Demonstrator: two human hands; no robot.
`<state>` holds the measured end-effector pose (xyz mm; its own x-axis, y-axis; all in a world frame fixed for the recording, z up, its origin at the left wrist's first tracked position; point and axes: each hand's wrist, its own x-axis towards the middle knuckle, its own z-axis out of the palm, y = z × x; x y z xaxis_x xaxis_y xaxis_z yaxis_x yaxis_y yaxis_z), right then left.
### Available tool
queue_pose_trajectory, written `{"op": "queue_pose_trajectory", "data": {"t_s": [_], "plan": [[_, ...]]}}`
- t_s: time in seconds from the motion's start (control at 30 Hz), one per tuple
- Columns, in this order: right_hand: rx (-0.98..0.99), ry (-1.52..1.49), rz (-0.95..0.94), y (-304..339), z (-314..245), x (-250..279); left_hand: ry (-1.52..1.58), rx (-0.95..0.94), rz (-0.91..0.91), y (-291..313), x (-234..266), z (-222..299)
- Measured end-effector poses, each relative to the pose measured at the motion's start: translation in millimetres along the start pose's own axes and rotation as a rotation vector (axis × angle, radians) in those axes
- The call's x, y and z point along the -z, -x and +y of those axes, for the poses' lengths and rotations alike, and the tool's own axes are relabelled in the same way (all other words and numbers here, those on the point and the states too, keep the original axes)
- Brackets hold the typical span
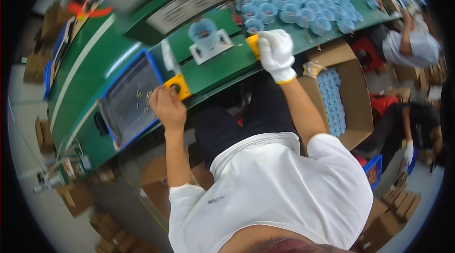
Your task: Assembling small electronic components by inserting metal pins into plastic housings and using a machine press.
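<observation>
My bare left hand (168, 107) has its fingers curled against a yellow button box (184, 92) with a dark round button, at the bench's front edge. My right hand (276, 53), in a white knit glove, is closed against a second yellow button box (253, 46); its button is hidden by the glove. Between the boxes and farther back, a translucent blue cup (205, 38) stands upright on a white plate (198, 55) under a green machine. Something reddish-brown shows inside the cup.
Many blue cups (305, 4) crowd the green bench at the back right. A blue-rimmed tray (124, 92) with small loose parts lies at left. By my right arm, an open carton (359, 95) holds rows of blue pieces. Other people work at far right.
</observation>
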<state>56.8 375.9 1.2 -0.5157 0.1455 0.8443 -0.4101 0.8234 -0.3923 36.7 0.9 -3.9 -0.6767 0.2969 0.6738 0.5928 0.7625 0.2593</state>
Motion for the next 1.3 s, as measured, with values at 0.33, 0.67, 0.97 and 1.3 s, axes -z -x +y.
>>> {"op": "queue_pose_trajectory", "data": {"t_s": [0.33, 0.67, 0.97, 1.3], "plan": [[-0.103, -0.195, 0.109, 14.9, 4.8, -7.8, 0.376, 0.191, -0.057, -40.5, -14.2, 11.3], [-0.107, -0.198, 0.082, 21.0, 9.3, -7.1, 0.249, 0.214, -0.190, -58.8, -26.5, 25.5], [-0.128, 0.508, 0.035, -170.8, 152.8, 49.7, 0.313, 0.292, -0.241, -58.0, -20.9, 25.1], [0.035, 0.901, -0.321, -194.4, 291.2, 12.7, 0.319, 0.318, -0.256, -56.9, -22.4, 26.0]]}}
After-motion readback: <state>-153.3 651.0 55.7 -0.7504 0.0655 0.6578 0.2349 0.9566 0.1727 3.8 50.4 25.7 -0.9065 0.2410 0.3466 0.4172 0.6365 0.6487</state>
